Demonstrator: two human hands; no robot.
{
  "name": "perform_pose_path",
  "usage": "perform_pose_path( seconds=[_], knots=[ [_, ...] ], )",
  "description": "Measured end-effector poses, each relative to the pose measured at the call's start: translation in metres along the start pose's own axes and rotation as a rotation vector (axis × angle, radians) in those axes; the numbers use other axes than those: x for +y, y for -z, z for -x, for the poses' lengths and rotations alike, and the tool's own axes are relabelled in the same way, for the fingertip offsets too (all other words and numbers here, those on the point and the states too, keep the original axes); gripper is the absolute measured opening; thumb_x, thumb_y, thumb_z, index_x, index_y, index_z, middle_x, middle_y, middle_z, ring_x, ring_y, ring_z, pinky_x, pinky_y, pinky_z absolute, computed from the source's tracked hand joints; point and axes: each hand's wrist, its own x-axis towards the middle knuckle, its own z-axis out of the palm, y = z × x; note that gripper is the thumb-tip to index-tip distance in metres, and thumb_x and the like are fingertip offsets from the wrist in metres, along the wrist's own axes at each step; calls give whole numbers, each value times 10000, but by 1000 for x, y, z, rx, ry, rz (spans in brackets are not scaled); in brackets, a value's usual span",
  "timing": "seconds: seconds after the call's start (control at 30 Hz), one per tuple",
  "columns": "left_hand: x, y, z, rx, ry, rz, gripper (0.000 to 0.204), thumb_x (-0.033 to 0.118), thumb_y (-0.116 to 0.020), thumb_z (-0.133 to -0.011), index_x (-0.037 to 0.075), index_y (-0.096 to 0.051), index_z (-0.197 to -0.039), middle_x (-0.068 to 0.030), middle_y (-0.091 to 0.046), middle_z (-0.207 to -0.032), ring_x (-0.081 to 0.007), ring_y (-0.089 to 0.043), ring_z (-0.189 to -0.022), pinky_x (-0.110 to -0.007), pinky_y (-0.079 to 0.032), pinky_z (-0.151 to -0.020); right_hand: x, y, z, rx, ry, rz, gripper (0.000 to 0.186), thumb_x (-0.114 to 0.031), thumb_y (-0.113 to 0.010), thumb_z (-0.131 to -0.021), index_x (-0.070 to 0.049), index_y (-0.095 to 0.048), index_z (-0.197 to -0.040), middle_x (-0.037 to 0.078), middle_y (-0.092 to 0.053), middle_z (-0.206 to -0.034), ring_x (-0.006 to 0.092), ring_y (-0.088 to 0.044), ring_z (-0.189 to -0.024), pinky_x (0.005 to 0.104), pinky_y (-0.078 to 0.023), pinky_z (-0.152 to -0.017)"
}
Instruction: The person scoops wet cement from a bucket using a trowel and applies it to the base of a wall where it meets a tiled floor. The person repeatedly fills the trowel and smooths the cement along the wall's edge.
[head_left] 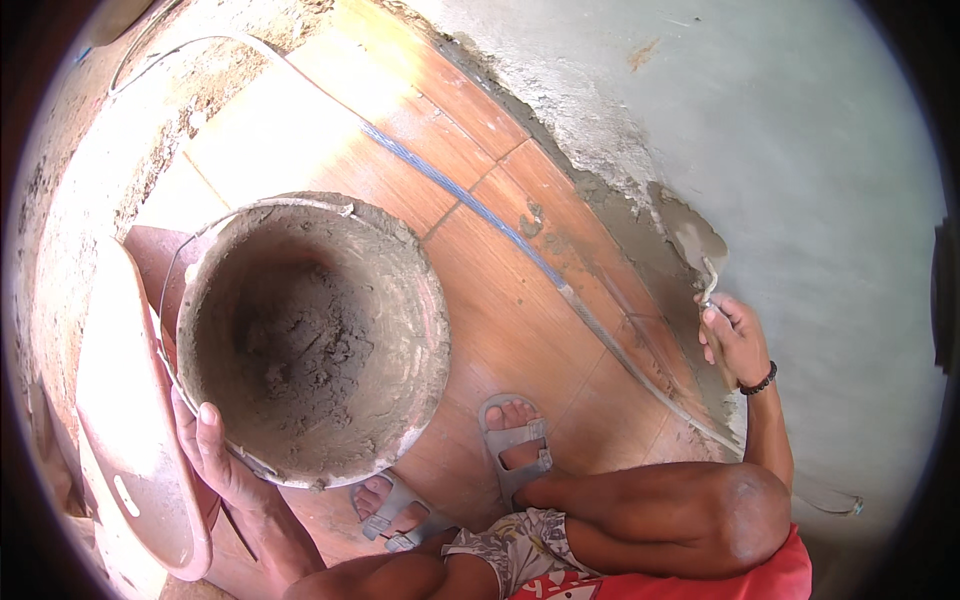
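Observation:
My right hand (735, 340) is closed round the handle of a trowel (700, 247), whose blade is pressed flat to wet grey mortar (628, 235) at the foot of the wall. The bent metal neck shows above my fingers. At left, a large bucket (425, 300) stands tilted open toward me, its inside caked with mortar and a lump of wet mix (310, 335) at the bottom. My left hand (225, 465) grips the near left side of the bucket by its rim, with the thumb up; the fingertips are partly hidden behind it. A thin wire handle (165, 310) hangs over the bucket's left side.
Orange-brown tiles (520, 360) cover the floor. A blue and grey hose (480, 210) crosses them between the bucket and the grey plastered wall (800, 150). A pale plastic chair or basin-like piece (130, 420) stands left of the bucket. My sandalled feet (515, 440) are close by. Loose soil (120, 130) lies far left.

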Motion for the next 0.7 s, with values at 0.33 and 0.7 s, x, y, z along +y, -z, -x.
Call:
perform_pose_path(
  seconds=[0.33,0.7],
  knots=[
    [27,-17,-24,-310,18,-141,567,213,-676,-860,-98,-514,-1306,-137,-611,-1205,-183,-543,-1123,-322,-373,-1011,-101,-90,32,-307,716,738,498,-40,-664,-753,-34,-562,-1241,157,-499,-883,356,-573,-803,419,-488,-660],
    [23,-20,-25,-357,5,-139,499,145,-673,-877,-82,-533,-1298,-88,-620,-1147,-128,-544,-1041,-273,-403,-949,-170,-141,0,-479,931,923,361,-150,-564,-886,2,-508,-1209,198,-582,-896,394,-580,-868,481,-464,-753]
  ],
)
